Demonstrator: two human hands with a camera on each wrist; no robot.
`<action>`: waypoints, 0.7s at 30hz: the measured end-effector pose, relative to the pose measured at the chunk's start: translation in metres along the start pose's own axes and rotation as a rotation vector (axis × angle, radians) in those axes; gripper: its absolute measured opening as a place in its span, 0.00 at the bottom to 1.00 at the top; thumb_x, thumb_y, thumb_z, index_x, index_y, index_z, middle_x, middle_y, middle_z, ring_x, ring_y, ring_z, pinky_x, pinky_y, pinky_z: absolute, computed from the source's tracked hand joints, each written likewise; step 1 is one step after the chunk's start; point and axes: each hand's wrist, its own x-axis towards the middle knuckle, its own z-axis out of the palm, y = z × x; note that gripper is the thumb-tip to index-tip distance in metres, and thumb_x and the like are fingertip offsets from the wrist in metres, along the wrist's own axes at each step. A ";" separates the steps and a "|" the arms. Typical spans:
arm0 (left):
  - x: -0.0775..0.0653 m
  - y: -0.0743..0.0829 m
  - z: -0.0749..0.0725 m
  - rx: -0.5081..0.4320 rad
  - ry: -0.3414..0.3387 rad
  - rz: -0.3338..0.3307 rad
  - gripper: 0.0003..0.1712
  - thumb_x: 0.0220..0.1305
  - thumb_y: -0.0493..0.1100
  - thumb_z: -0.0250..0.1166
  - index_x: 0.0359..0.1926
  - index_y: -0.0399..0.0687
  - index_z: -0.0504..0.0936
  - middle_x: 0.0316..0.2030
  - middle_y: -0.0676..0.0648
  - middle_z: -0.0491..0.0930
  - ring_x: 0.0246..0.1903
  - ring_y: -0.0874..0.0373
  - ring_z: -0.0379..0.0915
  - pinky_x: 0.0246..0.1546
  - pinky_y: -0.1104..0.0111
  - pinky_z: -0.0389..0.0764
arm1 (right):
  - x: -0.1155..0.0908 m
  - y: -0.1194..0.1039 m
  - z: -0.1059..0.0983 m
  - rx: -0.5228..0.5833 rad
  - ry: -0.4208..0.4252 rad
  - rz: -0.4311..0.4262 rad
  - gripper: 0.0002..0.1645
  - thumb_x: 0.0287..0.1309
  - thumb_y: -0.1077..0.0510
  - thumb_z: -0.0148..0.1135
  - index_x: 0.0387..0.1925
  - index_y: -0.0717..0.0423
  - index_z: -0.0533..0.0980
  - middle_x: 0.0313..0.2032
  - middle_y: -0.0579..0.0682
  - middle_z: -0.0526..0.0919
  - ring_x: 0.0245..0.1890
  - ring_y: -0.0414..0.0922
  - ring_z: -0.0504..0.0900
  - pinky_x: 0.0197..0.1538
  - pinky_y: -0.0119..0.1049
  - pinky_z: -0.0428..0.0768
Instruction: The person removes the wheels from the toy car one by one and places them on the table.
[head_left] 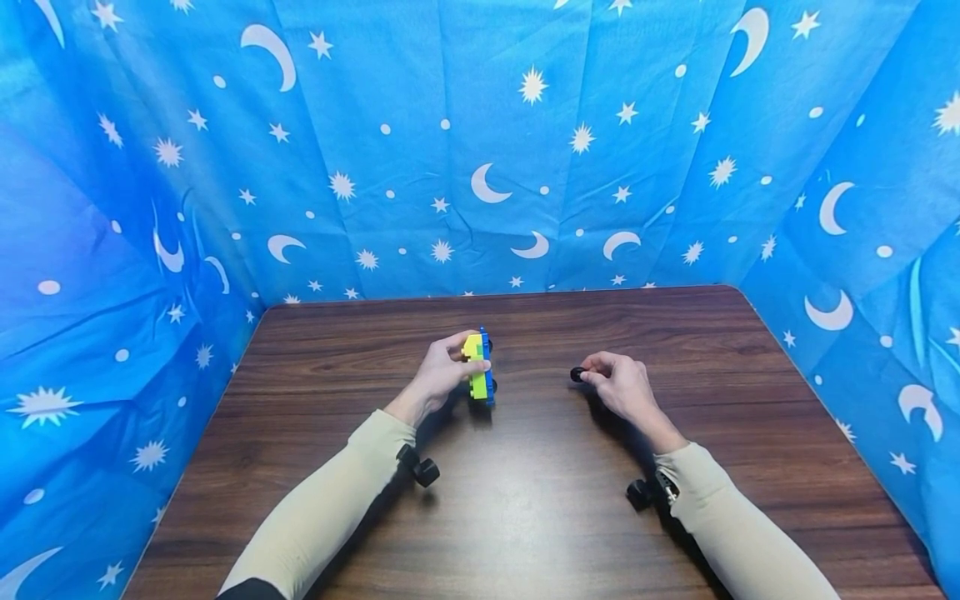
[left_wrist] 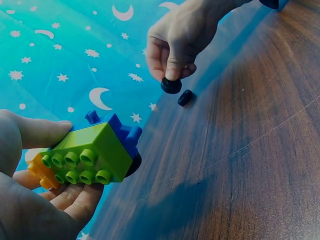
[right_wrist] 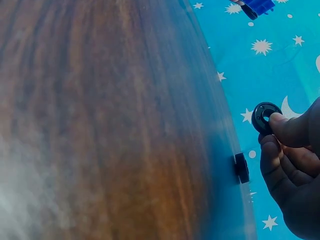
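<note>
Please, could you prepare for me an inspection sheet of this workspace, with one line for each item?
Surface: table, dark wood grain, glare on the near part.
Job's things: green-and-yellow block vehicle with a blue base and fitted black wheels; held wheel, black; loose wheel, black, on the table near the right hand.
Clutter: nothing seen.
Left hand: grips the block vehicle between thumb and fingers.
Right hand: pinches the held wheel, apart from the block vehicle.
Cables: nothing seen.
Surroundings: blue cloth with white moons and stars, behind the table and at both sides.
</note>
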 end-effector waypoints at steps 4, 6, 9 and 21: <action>0.000 0.000 0.001 -0.008 -0.003 -0.006 0.37 0.57 0.33 0.69 0.68 0.52 0.69 0.54 0.37 0.76 0.48 0.50 0.78 0.51 0.55 0.81 | 0.000 0.001 0.001 -0.001 -0.009 0.012 0.04 0.55 0.57 0.70 0.33 0.51 0.83 0.27 0.45 0.87 0.26 0.40 0.80 0.36 0.36 0.71; 0.000 0.000 0.001 -0.015 -0.004 -0.007 0.37 0.57 0.33 0.70 0.67 0.51 0.69 0.53 0.37 0.76 0.48 0.50 0.78 0.50 0.56 0.81 | 0.000 0.002 0.001 0.001 -0.013 0.010 0.04 0.55 0.56 0.70 0.33 0.51 0.83 0.27 0.46 0.87 0.26 0.40 0.80 0.37 0.37 0.71; 0.001 -0.001 0.002 -0.017 -0.009 -0.004 0.37 0.57 0.33 0.70 0.67 0.51 0.69 0.53 0.37 0.76 0.48 0.50 0.77 0.49 0.57 0.82 | 0.000 0.003 0.001 0.003 -0.022 0.011 0.04 0.55 0.57 0.70 0.32 0.51 0.83 0.27 0.45 0.87 0.26 0.40 0.79 0.37 0.37 0.71; 0.003 -0.001 0.003 -0.020 -0.008 -0.003 0.38 0.57 0.33 0.69 0.68 0.52 0.69 0.54 0.37 0.76 0.48 0.50 0.78 0.50 0.56 0.82 | 0.000 0.004 0.001 -0.022 -0.046 0.004 0.03 0.55 0.57 0.69 0.31 0.52 0.83 0.28 0.45 0.87 0.27 0.41 0.79 0.36 0.38 0.74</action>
